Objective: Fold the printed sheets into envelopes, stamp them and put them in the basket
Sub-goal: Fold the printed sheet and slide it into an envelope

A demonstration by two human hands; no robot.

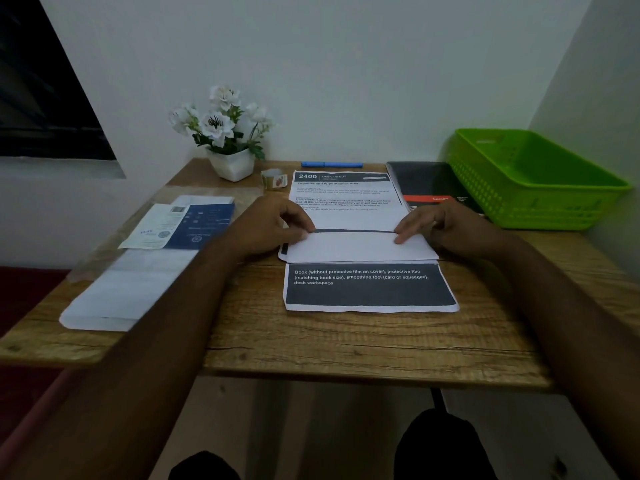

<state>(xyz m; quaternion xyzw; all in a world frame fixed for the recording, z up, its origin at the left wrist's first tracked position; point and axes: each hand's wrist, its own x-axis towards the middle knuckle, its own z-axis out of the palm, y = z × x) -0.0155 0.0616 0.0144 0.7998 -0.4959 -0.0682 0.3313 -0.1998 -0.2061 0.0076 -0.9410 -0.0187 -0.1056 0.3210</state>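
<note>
One folded sheet (360, 249), left hand (273, 226) pinching flap edge, right hand (438, 226) pressing it, fingers extended

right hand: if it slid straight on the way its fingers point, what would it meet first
The right hand points leftward along the flap edge of the folded sheet. Sliding on, it would cross bare paper and probably meet the left hand first, at the same fold.

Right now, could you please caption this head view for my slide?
Left hand and right hand fold a printed sheet on a wooden desk, green basket at the right.
</note>
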